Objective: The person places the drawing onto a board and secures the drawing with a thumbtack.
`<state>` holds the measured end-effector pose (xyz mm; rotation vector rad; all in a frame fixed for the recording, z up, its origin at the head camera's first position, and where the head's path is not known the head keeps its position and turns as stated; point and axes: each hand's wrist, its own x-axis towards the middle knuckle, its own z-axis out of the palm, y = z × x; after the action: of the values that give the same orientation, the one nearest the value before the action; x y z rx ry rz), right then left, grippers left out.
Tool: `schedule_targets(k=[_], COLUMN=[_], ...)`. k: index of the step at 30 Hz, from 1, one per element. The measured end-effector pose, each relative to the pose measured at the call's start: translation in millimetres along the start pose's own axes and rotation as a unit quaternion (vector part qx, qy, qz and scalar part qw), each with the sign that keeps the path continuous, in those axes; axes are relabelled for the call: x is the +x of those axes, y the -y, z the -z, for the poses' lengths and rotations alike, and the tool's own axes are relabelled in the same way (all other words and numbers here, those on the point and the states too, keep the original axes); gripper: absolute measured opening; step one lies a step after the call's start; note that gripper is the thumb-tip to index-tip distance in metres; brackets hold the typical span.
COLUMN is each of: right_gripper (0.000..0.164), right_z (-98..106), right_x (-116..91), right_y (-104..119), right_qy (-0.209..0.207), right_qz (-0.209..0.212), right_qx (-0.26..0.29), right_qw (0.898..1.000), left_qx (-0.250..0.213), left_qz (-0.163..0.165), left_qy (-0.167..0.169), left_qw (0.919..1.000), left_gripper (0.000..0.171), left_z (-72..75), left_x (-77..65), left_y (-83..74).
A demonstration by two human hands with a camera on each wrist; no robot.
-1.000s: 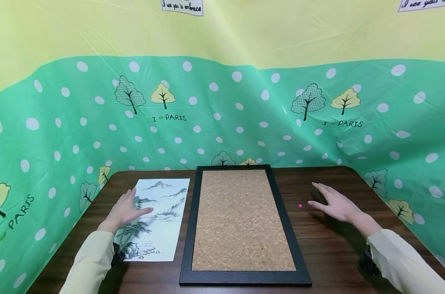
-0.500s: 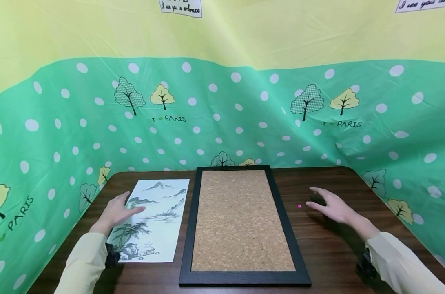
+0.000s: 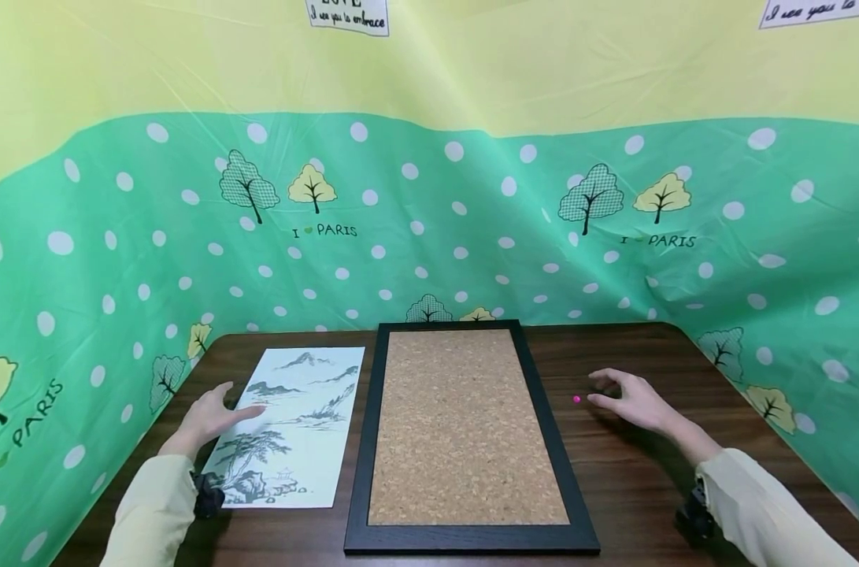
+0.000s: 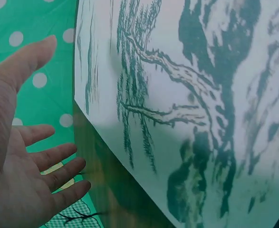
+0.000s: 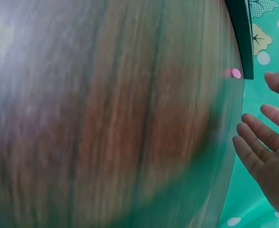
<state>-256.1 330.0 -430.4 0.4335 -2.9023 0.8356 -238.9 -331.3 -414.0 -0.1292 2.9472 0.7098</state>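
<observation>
A white sheet printed with an ink landscape [image 3: 305, 441] lies flat on the left of the table. My left hand [image 3: 205, 417] hovers by its left edge, thumb and fingers spread, holding nothing; in the left wrist view the hand [image 4: 39, 161] stands apart from the paper. A small pink round pin or bead [image 3: 576, 399] sits on the wood right of the framed cork board [image 3: 464, 425]. Just right of it is my right hand [image 3: 638, 400], thumb and fingers parted, with nothing between them. The right wrist view has the pink piece [image 5: 236, 73] beyond the fingertips [image 5: 246, 118].
The black frame [image 3: 472, 539] around the cork stands between the sheet and the pink piece, its far end at the back of the dark wooden table [image 3: 642, 504]. A green and yellow patterned cloth [image 3: 415, 197] hangs behind and at both sides.
My left hand has drawn back to the left and towards me over the paper's edge. My right hand has shifted slightly left and down towards the pink piece, its fingers bending a little.
</observation>
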Motion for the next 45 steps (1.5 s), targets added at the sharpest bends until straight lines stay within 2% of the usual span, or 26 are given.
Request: schedule_targets(k=[3,9,17,23,31,38,42,45], right_gripper=[0.036,0.031,0.028,0.02,0.014,0.013,0.013,0.011], right_z=[-3,-9,-16,-19,-22,-23,-23,-24], right_x=[2,5,7,8,9,12,12,12], right_y=[2,6,4,4,6,6,7,8], right_qy=[0.006,0.023,0.02,0.019,0.009,0.01,0.012,0.013], right_qz=[-0.002,-0.012,-0.015,-0.014,-0.02,-0.019,-0.02,-0.016], right_qx=[0.019,0.054,0.053,0.046,0.03,0.032,0.035,0.036], right_qw=[1.0,0.998,0.998,0.999,0.999,0.999,0.999,0.999], left_qx=[-0.014,-0.011,0.018,0.021,0.008,-0.012,-0.035,-0.067], left_qz=[0.01,0.026,0.022,0.024,0.044,0.063,0.073,0.089], left_qy=[0.007,0.003,-0.014,-0.033,-0.049,-0.052,-0.048,-0.046], left_qw=[0.9998,0.9996,0.9995,0.9989,0.9978,0.9966,0.9955,0.9927], left_gripper=[0.103,0.101,0.094,0.087,0.086,0.086,0.084,0.076], left_z=[-1.1,-3.6,-11.1,-16.5,-22.8,-25.3,-24.6,-24.8], left_x=[-1.7,-2.6,-0.5,2.0,8.4,7.2,6.9,7.6], left_y=[4.2,9.3,13.2,9.8,4.1,2.7,2.1,3.4])
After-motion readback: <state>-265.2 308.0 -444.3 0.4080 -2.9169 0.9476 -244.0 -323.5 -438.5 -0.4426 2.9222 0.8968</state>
